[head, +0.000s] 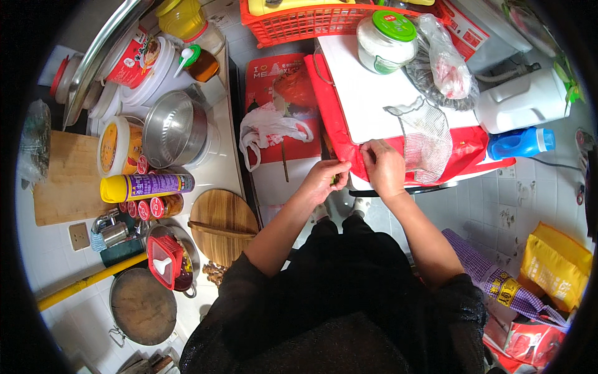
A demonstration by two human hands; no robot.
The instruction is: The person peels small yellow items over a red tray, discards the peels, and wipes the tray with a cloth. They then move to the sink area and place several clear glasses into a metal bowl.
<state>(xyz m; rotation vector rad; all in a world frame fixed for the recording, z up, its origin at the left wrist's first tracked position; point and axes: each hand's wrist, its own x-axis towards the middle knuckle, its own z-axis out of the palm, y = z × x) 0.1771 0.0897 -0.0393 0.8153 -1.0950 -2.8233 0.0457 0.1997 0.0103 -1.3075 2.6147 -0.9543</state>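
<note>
My left hand (pixel 322 180) pinches the near left corner of a red plastic sheet (pixel 324 96) between thumb and fingers. A small green bit shows by its fingers, too small to name. Close beside it, my right hand (pixel 387 169) grips the same sheet's edge, its fingertips at the corner of a white board (pixel 348 84). The board lies on top of the red sheet. A white mesh net bag (pixel 427 140) rests across the board's edge, just right of my right hand. Farther back on the board stands a glass jar with a green lid (pixel 387 44), holding white contents.
Right of the board are a knotted plastic bag (pixel 448 65), a white jug (pixel 521 103) and a blue bottle (pixel 518 144). A red plastic basket (pixel 303 28) stands behind. On the left counter are a steel pot (pixel 173 128), a spray can (pixel 149 187) and a wooden lid (pixel 224 215).
</note>
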